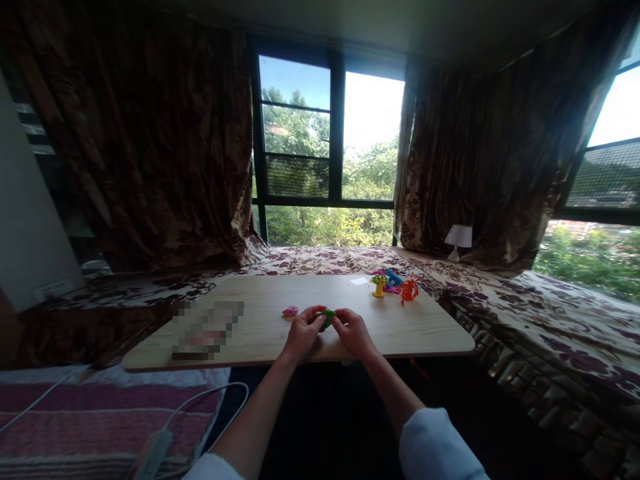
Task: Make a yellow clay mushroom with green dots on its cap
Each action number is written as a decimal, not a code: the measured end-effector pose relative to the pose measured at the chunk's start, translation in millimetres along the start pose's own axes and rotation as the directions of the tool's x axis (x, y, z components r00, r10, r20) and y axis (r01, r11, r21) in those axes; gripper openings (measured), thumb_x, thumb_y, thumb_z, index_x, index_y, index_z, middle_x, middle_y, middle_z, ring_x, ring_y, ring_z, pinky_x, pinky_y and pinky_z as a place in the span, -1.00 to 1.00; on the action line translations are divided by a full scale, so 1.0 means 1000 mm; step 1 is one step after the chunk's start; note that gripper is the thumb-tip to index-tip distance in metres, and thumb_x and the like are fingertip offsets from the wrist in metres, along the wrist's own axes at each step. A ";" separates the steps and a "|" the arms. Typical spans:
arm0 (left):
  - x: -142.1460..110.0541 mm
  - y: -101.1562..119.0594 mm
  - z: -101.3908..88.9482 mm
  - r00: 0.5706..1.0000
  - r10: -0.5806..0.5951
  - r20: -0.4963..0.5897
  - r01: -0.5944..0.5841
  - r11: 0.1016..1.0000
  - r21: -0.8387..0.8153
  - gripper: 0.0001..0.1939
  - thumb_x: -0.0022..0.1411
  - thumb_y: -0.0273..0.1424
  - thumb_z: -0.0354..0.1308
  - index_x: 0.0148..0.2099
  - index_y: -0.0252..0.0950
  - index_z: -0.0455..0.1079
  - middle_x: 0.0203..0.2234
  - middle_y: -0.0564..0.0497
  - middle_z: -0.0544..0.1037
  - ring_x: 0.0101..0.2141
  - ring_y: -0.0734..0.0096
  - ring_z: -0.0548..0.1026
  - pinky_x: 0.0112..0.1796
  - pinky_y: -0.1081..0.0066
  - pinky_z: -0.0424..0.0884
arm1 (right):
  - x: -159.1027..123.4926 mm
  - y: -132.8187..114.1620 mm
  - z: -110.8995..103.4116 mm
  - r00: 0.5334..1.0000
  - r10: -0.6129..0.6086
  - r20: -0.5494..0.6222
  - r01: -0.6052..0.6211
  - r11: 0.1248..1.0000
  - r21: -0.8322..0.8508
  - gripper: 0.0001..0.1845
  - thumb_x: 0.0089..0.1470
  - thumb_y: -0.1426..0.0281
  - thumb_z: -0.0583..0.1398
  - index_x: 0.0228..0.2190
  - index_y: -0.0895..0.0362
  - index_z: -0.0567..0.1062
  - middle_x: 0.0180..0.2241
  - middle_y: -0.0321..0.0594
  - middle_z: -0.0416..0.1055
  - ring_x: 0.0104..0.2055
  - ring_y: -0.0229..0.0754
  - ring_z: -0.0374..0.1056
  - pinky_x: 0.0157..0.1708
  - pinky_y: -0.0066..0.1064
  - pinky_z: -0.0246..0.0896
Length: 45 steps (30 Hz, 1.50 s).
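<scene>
Both hands (327, 328) grip a green piece (327, 319); no writing is legible.

Single view, head-worn camera; no second view to share any of the scene. Looks from above the wearer's forearms, facing forward and tilted down, toward the window (336, 133) beyond the table (310, 333). Very wide field: curtains at both sides, ceiling at top edge, sleeves at bottom edge. Hands, left (303, 332) and right (354, 332), fall just below frame centre, at the table's near edge. Table sits nearer than the window; whole tabletop in frame.
</scene>
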<state>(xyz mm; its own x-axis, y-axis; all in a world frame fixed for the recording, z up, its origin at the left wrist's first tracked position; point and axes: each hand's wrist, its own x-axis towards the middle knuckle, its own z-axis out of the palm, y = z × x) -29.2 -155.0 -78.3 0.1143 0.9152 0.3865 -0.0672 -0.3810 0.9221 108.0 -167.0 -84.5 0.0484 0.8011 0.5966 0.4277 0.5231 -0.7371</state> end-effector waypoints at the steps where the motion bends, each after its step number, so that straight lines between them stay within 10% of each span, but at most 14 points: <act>1: 0.000 0.001 0.001 1.000 0.005 0.005 -0.005 1.000 0.005 -0.67 -0.04 -0.26 0.16 -0.22 -0.34 0.41 -0.41 -0.04 0.53 -0.38 0.38 0.45 -0.33 0.41 0.35 | 0.000 0.000 -0.001 1.000 0.001 0.001 -0.001 1.000 0.004 -0.83 0.00 0.37 0.11 -0.39 0.15 0.48 -0.43 -0.23 0.47 -0.41 -0.24 0.36 -0.38 -0.44 0.24; 36: -0.004 0.008 0.006 0.997 0.027 0.066 -0.034 0.995 0.093 -0.84 -0.07 -0.37 0.17 -0.40 -0.32 0.49 -0.51 0.01 0.55 -0.43 0.37 0.45 -0.37 0.44 0.32 | 0.001 0.009 0.003 0.992 0.110 -0.064 -0.102 0.987 0.122 -0.85 -0.11 0.37 0.15 -0.50 0.17 0.50 -0.52 -0.22 0.47 -0.45 -0.20 0.37 -0.39 -0.40 0.27; 45: 0.003 -0.004 0.003 0.998 -0.034 -0.055 0.035 0.999 0.018 -0.69 -0.08 -0.23 0.20 -0.32 -0.36 0.42 -0.56 0.01 0.51 -0.57 0.47 0.42 -0.51 0.47 0.32 | 0.002 0.004 0.000 0.993 0.119 0.023 -0.121 0.946 0.302 -0.77 -0.11 0.36 0.17 -0.35 0.19 0.48 -0.42 -0.17 0.49 -0.39 -0.18 0.41 -0.39 -0.39 0.32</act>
<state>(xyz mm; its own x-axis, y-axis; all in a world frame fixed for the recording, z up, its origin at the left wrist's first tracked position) -26.0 -151.2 -81.0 0.0617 0.9333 0.3536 -0.0455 -0.3513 0.9351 109.8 -162.9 -86.1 0.0782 0.8643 0.4969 0.1258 0.4859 -0.8649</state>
